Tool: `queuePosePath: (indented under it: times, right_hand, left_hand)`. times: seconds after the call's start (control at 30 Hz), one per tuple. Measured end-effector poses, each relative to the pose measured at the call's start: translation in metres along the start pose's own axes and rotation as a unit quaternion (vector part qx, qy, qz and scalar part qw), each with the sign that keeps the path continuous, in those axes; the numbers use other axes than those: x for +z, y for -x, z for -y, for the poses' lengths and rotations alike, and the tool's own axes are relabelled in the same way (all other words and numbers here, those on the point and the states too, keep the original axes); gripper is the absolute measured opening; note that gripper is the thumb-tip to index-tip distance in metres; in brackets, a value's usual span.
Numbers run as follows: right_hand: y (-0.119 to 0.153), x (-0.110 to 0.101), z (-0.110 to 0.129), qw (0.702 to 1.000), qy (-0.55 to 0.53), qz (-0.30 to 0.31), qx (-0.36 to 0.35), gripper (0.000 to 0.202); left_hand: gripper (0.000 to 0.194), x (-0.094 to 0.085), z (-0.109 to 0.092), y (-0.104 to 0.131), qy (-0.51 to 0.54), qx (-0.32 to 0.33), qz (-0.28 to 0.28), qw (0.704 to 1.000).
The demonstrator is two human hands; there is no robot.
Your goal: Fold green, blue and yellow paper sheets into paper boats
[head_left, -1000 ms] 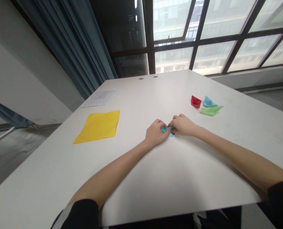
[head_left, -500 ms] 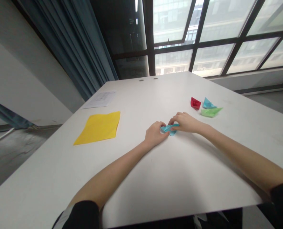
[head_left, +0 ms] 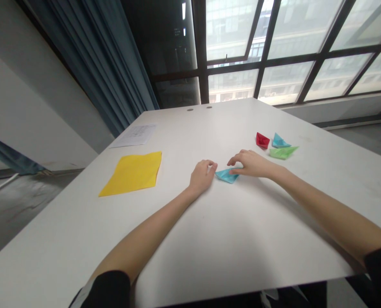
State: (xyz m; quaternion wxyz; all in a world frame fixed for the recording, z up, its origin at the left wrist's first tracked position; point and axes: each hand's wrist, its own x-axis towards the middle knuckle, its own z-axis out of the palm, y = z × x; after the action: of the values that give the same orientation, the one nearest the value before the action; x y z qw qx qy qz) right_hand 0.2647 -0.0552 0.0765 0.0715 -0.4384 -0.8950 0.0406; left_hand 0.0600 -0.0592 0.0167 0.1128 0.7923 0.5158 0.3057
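Observation:
A folded blue paper piece (head_left: 227, 175) lies on the white table (head_left: 190, 239) between my two hands. My left hand (head_left: 203, 174) rests just left of it, thumb and fingers apart, with nothing held. My right hand (head_left: 248, 163) is at the paper's right side; its thumb touches the paper while the index finger is raised and apart from it. Beyond my right hand sit a red folded paper boat (head_left: 262, 140), a light blue one (head_left: 279, 141) and a green one (head_left: 283, 152), close together.
Yellow paper sheets (head_left: 132, 173) lie on the left of the table. Behind them is a white printed sheet (head_left: 134, 135). A blue curtain (head_left: 113, 64) hangs at the back left, and windows stand beyond the table's far edge.
My left hand has let go of the blue paper and moved slightly left. The paper now lies flatter, and my right hand's fingers have loosened around it.

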Motion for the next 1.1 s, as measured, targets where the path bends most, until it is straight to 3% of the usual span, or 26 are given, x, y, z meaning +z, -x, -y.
queuePosePath:
  times: [0.23, 0.6, 0.9, 1.1]
  right_hand:
    - [-0.001, 0.004, 0.005, 1.0, 0.023, 0.017, -0.01, 0.024]
    - [0.0, -0.009, -0.001, 0.998, 0.049, 0.004, 0.033, 0.023]
    - [0.022, -0.054, -0.049, 0.984, 0.037, -0.044, 0.169, 0.028]
    - [0.059, -0.054, -0.09, 0.986, 0.024, 0.057, 0.157, 0.021]
  left_hand:
    - [0.051, 0.004, 0.013, 0.001, -0.233, -0.098, 0.096, 0.963]
    - [0.055, 0.005, 0.016, 0.005, -0.259, -0.094, 0.106, 0.956]
    - [0.054, 0.001, 0.016, 0.006, -0.235, -0.084, 0.093, 0.964]
    - [0.053, 0.0, 0.014, 0.006, -0.236, -0.092, 0.098, 0.962]
